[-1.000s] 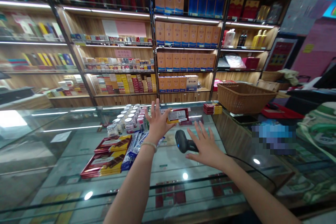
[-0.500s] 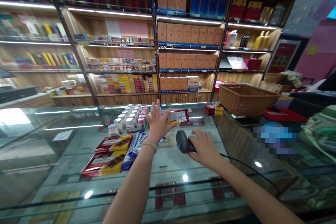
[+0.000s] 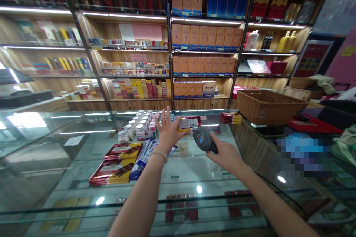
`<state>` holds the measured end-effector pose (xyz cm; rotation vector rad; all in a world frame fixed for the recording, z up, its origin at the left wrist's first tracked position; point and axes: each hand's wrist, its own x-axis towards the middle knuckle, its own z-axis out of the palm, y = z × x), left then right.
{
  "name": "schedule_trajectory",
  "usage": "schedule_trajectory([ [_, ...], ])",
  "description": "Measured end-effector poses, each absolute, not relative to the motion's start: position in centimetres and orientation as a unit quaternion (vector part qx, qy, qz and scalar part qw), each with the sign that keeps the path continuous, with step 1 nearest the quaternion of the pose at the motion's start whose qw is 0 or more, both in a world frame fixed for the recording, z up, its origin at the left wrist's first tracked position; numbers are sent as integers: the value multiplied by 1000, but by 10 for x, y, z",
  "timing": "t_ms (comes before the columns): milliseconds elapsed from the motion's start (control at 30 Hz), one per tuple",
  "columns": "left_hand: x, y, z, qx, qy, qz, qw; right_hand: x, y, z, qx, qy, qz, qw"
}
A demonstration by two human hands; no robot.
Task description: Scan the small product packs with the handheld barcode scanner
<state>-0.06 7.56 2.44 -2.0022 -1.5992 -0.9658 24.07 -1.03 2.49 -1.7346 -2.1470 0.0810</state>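
Note:
Between thumb and fingers, my left hand [image 3: 168, 131] grips one end of a chocolate bar [image 3: 190, 123] in a red and yellow wrapper, its white barcode label facing me. My right hand [image 3: 226, 155] is closed round the handle of a black barcode scanner [image 3: 205, 140], whose head is up close to the bar's right end. A blue light shows on the scanner. Left of my left wrist lie stacks of similar chocolate bars [image 3: 116, 164] and blue-and-white packets [image 3: 140, 161]. Behind them stand several small white-lidded jars [image 3: 139, 124].
All this lies on a glass display counter [image 3: 178, 170]. A small stack of red and yellow bars [image 3: 231, 117] sits near a wicker basket [image 3: 269, 105] at the right. The scanner's cable [image 3: 280, 191] trails right. Stocked shelves [image 3: 204, 53] line the back wall.
My right hand has turned and raised the scanner, bringing its head nearer the chocolate bar. My left hand keeps its hold on the bar. The view has shifted slightly left.

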Motion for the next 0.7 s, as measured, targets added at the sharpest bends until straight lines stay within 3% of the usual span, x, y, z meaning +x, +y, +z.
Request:
schedule_trajectory([
  [433,0,73,26,-704,-597,-334,190,241,-18,11,-615,-746,39,253],
  [700,-3,76,24,-705,-597,-335,187,242,-19,14,-622,-749,43,222],
])
